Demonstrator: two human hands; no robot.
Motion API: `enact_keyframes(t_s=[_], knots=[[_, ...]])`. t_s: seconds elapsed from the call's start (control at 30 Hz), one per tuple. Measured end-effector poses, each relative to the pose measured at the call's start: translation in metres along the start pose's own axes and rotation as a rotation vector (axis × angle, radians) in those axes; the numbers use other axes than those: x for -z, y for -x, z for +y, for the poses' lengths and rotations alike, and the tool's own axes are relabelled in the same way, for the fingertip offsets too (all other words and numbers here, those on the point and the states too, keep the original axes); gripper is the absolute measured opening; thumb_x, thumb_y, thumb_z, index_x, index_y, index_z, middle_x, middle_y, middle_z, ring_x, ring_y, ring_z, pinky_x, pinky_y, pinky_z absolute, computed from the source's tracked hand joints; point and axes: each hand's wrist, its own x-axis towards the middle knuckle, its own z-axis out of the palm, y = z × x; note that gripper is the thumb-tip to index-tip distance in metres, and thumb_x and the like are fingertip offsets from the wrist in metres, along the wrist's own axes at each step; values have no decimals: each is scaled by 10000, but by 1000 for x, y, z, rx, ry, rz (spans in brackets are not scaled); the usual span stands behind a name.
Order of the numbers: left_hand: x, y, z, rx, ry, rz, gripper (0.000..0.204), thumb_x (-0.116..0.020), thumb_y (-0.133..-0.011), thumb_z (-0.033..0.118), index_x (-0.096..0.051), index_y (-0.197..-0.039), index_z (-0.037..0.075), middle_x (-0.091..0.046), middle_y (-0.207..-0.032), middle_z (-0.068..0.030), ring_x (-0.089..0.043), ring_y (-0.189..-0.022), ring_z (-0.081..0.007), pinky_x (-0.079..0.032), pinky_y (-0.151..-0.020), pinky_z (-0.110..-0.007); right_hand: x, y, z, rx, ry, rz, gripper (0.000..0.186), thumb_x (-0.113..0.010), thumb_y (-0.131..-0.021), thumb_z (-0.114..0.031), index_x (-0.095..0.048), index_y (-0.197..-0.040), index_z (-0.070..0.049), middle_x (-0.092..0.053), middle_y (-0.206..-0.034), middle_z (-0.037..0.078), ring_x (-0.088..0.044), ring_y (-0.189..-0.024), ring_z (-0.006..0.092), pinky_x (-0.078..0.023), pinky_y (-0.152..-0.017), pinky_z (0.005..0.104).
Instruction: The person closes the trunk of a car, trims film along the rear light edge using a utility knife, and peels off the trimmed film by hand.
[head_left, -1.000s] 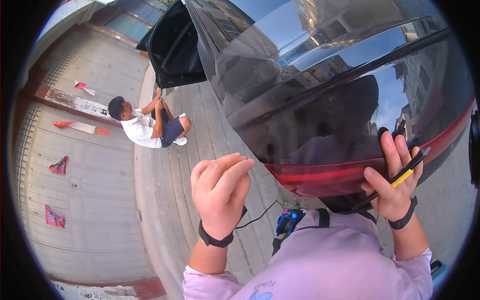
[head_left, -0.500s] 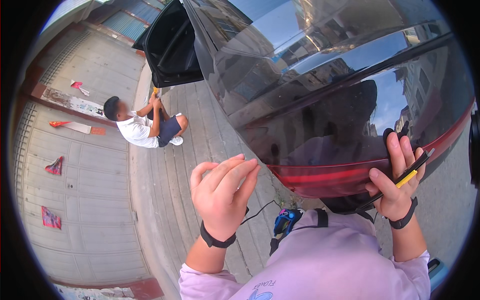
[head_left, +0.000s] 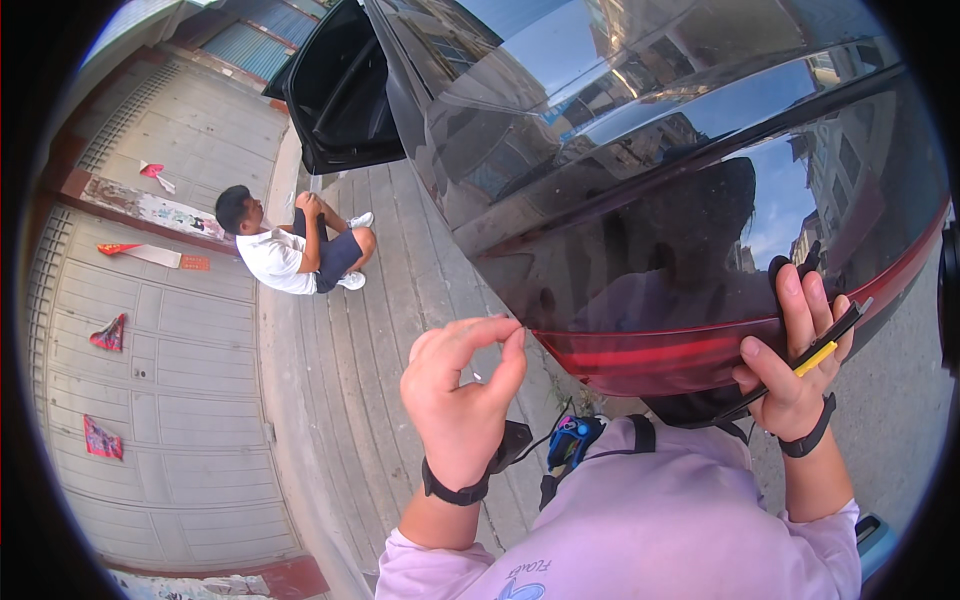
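My left hand (head_left: pixel 455 395) has thumb and forefinger pinched together in a ring at the left end of the car's red tail light (head_left: pixel 640 352). Whatever is between those fingertips is too small to make out. My right hand (head_left: pixel 795 385) is closed round a slim black tool with a yellow strip (head_left: pixel 815 358); its thin tip points up and to the right. The fingers of that hand also rest against the dark glossy body of the car (head_left: pixel 610 260), by the light's upper edge. Both wrists wear black bands.
An open car door (head_left: pixel 345 100) stands out at the upper left. Beside it a person in a white shirt (head_left: pixel 275 260) squats on the concrete pavement (head_left: pixel 370 300). Closed pale shutters (head_left: pixel 190 350) line the left. A blue-and-black device (head_left: pixel 573 440) with a cable hangs at my waist.
My left hand has moved slightly right, and its fingers have gone from loosely bunched to a pinch at the light's corner. The squatting person has lowered their hands. My right hand stays put.
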Motion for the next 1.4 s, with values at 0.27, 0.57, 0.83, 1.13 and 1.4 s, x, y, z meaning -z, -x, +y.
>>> enact_keyframes(t_s=[0.27,0.57,0.83,1.13,1.4], knots=[[-9,-1,1,30,176,-20,142,-646,-678,-75,-573,-769,7,-617,-772,-64,-575,-709,-161,-440,-669,-257,0,-2,0,4,5,11,210,-418,-965,-388,-496,-1119,-270,-553,-1277,201,-412,-1310,303,-138,-1131,428],[-11,-8,-3,-351,-279,165,237,-690,-569,-15,-606,-765,88,-620,-787,-32,-566,-691,-199,-401,-676,-312,3,-7,3,3,-5,5,218,-424,-962,-386,-497,-1128,-265,-556,-1272,201,-415,-1307,300,-148,-1129,429],[12,-16,-3,-250,-114,-64,247,-765,-608,-18,-635,-804,56,-657,-872,-51,-602,-805,-222,-445,-753,-324,4,-7,5,9,-1,-7,214,-440,-959,-367,-498,-1137,-262,-547,-1283,205,-416,-1305,306,-152,-1125,431],[23,-47,0,-584,-283,-197,199,-787,-618,72,-656,-763,102,-660,-787,1,-584,-717,-147,-367,-757,-303,3,-7,7,-6,-19,-4,206,-448,-956,-354,-493,-1133,-259,-529,-1304,207,-414,-1306,314,-141,-1126,433],[29,-73,1,-610,-240,-436,204,-749,-618,67,-594,-742,116,-610,-751,37,-560,-676,-130,-325,-756,-321,5,-8,9,-14,-14,-23,203,-456,-949,-354,-490,-1129,-266,-523,-1313,202,-410,-1309,313,-136,-1126,439]])
